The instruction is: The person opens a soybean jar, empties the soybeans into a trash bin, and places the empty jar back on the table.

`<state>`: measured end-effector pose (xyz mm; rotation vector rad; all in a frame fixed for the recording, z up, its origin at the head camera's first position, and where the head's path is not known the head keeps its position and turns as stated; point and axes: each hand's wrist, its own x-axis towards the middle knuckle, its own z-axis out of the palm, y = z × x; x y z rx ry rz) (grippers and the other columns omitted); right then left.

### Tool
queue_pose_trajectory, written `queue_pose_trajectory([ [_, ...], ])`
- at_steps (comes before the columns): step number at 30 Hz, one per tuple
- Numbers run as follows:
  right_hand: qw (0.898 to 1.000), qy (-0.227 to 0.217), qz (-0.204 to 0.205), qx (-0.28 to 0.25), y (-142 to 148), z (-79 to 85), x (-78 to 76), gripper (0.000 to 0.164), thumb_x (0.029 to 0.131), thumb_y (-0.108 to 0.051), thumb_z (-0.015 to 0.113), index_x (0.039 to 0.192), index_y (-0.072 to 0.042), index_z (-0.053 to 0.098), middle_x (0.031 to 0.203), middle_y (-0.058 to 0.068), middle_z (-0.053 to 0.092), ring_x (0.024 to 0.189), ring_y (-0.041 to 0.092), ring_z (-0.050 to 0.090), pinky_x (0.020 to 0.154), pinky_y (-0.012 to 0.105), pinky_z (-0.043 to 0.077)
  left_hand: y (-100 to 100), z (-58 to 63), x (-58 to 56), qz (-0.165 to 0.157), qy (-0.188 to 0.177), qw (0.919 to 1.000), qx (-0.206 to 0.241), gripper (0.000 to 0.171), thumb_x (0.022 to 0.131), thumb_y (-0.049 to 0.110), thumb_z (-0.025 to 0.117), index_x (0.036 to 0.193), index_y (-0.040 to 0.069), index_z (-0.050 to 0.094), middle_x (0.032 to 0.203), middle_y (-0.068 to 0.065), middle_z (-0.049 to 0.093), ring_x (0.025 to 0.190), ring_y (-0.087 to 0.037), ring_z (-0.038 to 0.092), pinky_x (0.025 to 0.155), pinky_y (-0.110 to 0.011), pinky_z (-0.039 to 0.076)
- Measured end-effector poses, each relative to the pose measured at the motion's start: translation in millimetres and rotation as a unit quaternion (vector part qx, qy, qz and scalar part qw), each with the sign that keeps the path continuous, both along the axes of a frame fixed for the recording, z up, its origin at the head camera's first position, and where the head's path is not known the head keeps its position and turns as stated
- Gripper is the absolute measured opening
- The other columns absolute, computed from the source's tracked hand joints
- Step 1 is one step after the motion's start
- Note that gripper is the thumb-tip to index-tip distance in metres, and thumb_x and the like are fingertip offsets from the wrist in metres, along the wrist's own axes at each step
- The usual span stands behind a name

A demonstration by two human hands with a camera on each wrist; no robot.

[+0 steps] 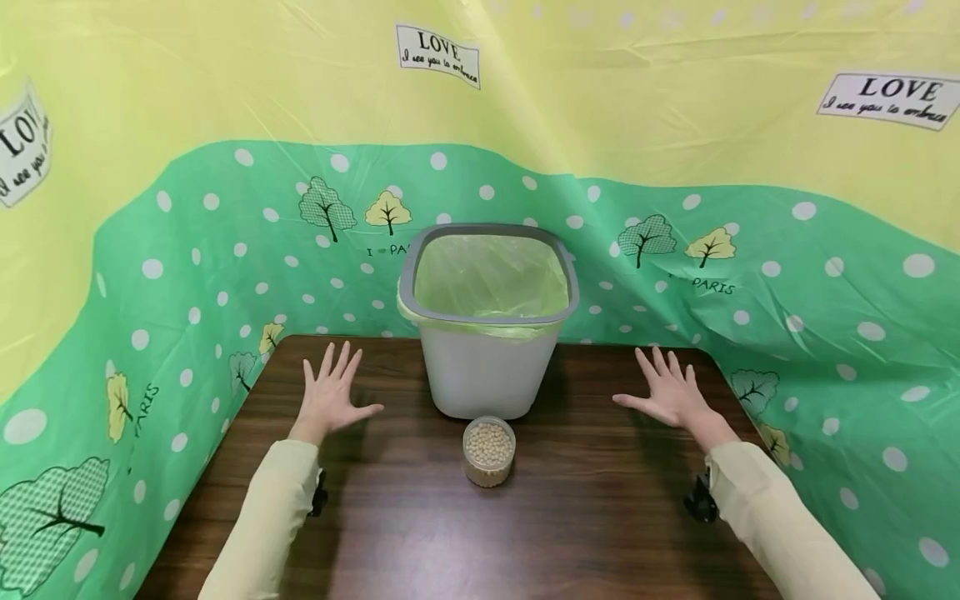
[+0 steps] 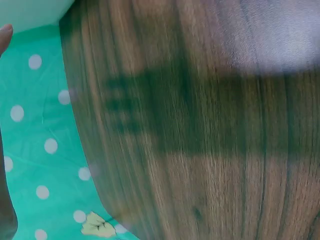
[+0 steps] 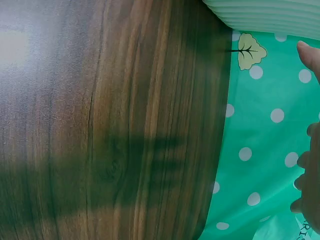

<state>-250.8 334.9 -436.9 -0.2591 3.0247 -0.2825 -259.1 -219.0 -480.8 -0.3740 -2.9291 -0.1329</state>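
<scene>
Both hands are held over the table with fingers spread and nothing in them. My left hand is left of a grey-white trash bin, and my right hand is to its right. A pale green bag lines the bin and folds out under its grey rim. In front of the bin, between the hands, stands a small clear tub filled with round beige beans or beads. Only a fingertip and an edge of the left hand show in the left wrist view; several fingers of the right hand show in the right wrist view.
A dark wood-grain table carries the bin and the tub. Behind it and along both sides hangs a green and yellow printed cloth with dots and trees. Dark devices are strapped at the wrists. Hand shadows fall on the tabletop.
</scene>
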Motion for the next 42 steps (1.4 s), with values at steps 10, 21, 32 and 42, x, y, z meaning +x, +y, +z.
queue_pose_trajectory([
  [10,0.998,0.013,0.039,-0.056,-16,-4.4,9.7,0.099,0.079,-0.061,0.054,0.146,-0.003,0.011,0.145,0.031,0.008,0.130,0.052,0.005,0.099,0.067,0.000,20,-8.7,11.6,-0.080,0.028,0.9958,0.032,0.104,0.068,0.068,0.060,0.144,0.006,0.024,0.149,-0.015,0.016,0.137,-0.031,0.012,0.103,-0.063,0.009],
  [21,0.985,0.041,0.097,-0.138,-55,-20.0,24.7,0.103,0.071,-0.054,0.069,0.146,-0.006,0.016,0.147,0.021,0.020,0.134,0.043,0.012,0.103,0.062,0.008,54,-19.1,30.4,-0.191,0.066,0.9759,0.082,0.105,0.068,0.059,0.066,0.140,-0.006,0.026,0.145,-0.021,0.026,0.133,-0.032,0.025,0.104,-0.052,0.026],
  [32,0.955,0.092,0.113,-0.257,-97,-57.4,46.9,0.093,0.064,-0.039,0.080,0.140,-0.009,0.035,0.135,0.020,0.041,0.122,0.042,0.037,0.093,0.058,0.034,97,-29.5,51.8,-0.266,0.068,0.9519,0.135,0.100,0.072,0.071,0.053,0.136,-0.005,0.036,0.138,-0.020,0.038,0.125,-0.034,0.038,0.099,-0.043,0.036],
  [42,0.948,0.047,0.114,-0.293,-139,-98.4,56.7,0.090,0.064,-0.032,0.081,0.137,-0.004,0.038,0.131,0.014,0.048,0.121,0.033,0.043,0.095,0.050,0.038,129,-37.3,60.2,-0.205,-0.068,0.9570,0.194,0.097,0.065,0.061,0.069,0.137,0.004,0.039,0.134,-0.009,0.047,0.121,-0.025,0.045,0.096,-0.040,0.040],
])
